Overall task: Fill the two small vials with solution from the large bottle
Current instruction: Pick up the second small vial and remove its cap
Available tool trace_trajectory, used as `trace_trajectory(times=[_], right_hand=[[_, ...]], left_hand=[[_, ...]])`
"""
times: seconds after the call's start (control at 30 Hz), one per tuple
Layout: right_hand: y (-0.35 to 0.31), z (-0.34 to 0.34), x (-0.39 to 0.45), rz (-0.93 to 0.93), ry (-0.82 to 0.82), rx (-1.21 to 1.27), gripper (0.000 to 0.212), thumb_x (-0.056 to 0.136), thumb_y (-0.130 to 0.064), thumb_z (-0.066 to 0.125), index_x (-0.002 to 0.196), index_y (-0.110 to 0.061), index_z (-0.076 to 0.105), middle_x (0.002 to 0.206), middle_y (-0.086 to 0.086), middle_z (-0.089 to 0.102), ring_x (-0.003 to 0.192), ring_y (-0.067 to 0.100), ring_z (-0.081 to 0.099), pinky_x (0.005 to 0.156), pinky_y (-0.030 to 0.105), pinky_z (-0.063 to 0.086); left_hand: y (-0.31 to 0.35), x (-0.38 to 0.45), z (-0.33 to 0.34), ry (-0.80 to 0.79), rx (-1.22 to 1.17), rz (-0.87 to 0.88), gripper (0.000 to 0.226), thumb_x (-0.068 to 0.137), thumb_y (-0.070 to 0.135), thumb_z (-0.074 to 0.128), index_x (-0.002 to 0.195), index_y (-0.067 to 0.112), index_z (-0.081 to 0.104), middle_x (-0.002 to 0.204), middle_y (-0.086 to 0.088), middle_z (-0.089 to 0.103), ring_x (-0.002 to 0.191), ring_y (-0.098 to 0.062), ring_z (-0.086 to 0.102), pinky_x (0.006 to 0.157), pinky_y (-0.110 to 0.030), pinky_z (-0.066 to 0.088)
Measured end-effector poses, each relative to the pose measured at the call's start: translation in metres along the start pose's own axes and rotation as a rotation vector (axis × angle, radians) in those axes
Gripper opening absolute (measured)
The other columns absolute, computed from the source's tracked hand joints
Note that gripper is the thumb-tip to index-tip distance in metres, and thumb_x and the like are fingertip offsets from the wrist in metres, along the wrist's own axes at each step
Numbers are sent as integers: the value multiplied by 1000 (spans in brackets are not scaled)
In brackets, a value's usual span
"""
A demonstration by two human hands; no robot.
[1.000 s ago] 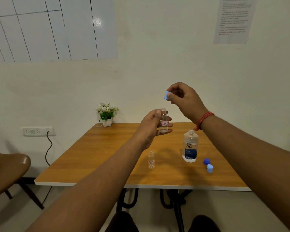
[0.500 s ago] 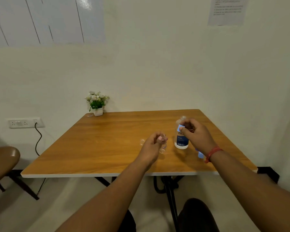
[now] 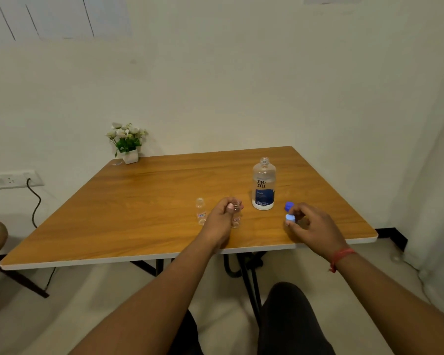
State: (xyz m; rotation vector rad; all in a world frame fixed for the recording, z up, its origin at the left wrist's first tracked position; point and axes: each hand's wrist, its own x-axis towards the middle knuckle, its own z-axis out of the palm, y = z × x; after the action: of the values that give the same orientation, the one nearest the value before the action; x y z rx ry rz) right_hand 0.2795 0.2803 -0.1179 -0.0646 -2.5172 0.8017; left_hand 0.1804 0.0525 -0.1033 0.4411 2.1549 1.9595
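A small clear vial [image 3: 235, 217] is held upright by the left hand [image 3: 222, 220], its long axis vertical and its open mouth pointing up; the thumb and fingers are curled round its neck and upper body, and its base stands at or just above the wooden table [image 3: 139, 201], though contact cannot be told. A second small vial [image 3: 201, 211] stands upright and uncapped just to the left of that hand, apart from it, mouth up as well. The large bottle [image 3: 263, 184] is set upright on the table behind and between the two hands, uncapped, its neck pointing up and its label turned toward the camera. A light blue cap [image 3: 290, 218] is pinched between the thumb and fingertips of the right hand [image 3: 310, 226], low over the table near its front right part. A darker blue cap [image 3: 289, 206] lies just behind it, beside the fingers. A red thread [image 3: 340, 256] is worn on the right wrist. A potted plant [image 3: 127, 142] is seen at the far left corner of the table, against the wall.
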Motion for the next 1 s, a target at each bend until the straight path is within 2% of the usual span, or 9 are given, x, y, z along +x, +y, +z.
trace_trajectory(times=[0.13,0.27,0.4,0.53,0.67,0.77,0.9,1.0], right_hand=[[11,4,-11,-40,1,-74,13,85,-31,70,93,-28,59,92,-16,59,89,6,57,69,26,52],[16,7,-14,6,43,-114,17,84,-34,70,92,-30,56,90,-10,59,82,7,58,65,27,53],[15,8,-14,52,68,-129,18,85,-34,70,93,-29,55,91,-8,58,79,7,58,63,24,52],[13,8,-15,30,75,-136,19,84,-31,71,91,-27,55,90,-8,61,82,9,57,62,26,50],[12,7,-15,36,68,-124,24,83,-35,72,95,-26,54,91,-9,59,84,10,56,63,26,50],[12,8,-15,17,120,-114,28,84,-33,71,104,-21,55,95,-7,55,84,12,56,63,23,47],[1,11,-11,-74,218,-141,27,86,-25,69,107,-13,57,99,-2,54,87,15,54,68,26,46],[-10,16,-5,-126,184,-136,28,87,-28,68,110,-16,58,103,-3,54,90,11,53,72,24,47]], left_hand=[[-2,3,1,0,-7,-2,29,109,19,33,107,25,60,112,6,66,105,-6,61,85,-34,50],[-3,4,1,0,-12,2,28,109,20,32,110,22,60,115,2,66,107,-8,61,77,-24,50],[-4,4,1,1,-11,11,28,109,20,32,113,20,60,119,1,65,108,-4,61,81,-21,49],[-5,4,0,-6,-23,14,29,109,20,31,110,23,60,125,-1,64,111,-6,60,84,-24,50],[-3,3,1,-1,-21,5,29,109,21,31,111,23,60,121,0,65,110,-8,61,78,-22,49],[-2,1,0,0,-6,6,29,110,21,31,115,24,59,118,2,66,104,-4,61,76,-21,50],[-2,1,-1,-1,10,2,29,110,22,31,115,28,59,120,5,66,111,-8,60,86,-28,49],[-1,-1,-1,-11,22,2,29,109,23,31,114,30,59,119,10,65,114,-7,58,86,-25,49]])
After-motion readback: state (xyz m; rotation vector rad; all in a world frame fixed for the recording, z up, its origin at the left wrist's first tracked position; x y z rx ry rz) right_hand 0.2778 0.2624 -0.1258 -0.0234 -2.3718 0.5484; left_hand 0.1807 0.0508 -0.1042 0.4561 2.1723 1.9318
